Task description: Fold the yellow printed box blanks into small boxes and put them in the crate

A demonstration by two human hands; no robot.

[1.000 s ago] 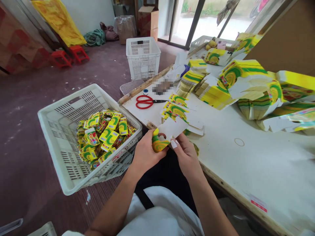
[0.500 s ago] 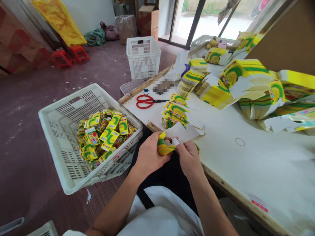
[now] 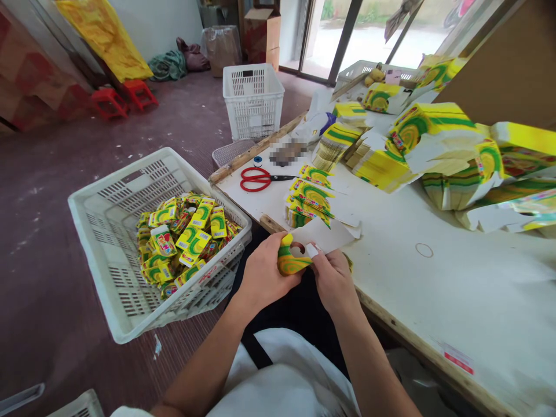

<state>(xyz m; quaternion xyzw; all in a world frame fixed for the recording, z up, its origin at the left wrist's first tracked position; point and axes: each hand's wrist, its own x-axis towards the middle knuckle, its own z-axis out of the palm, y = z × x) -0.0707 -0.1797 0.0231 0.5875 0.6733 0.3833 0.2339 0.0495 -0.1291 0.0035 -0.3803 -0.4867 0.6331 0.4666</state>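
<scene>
Between my two hands, just off the table's edge, is a yellow and green printed carton (image 3: pixel 292 263) with a round cut-out and a white flap standing up. My left hand (image 3: pixel 266 267) is closed around its left side. The fingers of my right hand (image 3: pixel 333 279) grip its right side, the thumb pressed near the white inner face. Right beyond my hands, a row of similar flat cartons (image 3: pixel 309 197) lies overlapped on the table (image 3: pixel 391 260). To my left, small yellow and green packs (image 3: pixel 191 231) are heaped in a white plastic crate (image 3: pixel 119 200).
Red-handled scissors (image 3: pixel 256 179) and a small blue-topped spool (image 3: pixel 258 161) lie at the table's left end. Stacks of folded cartons (image 3: pixel 384 168) fill its far side. A rubber band (image 3: pixel 424 250) lies at right. Another white crate (image 3: pixel 253 104) stands on the floor beyond.
Almost nothing differs. My hands keep their hold on the carton, with only a very slight shift of the right thumb and flap.
</scene>
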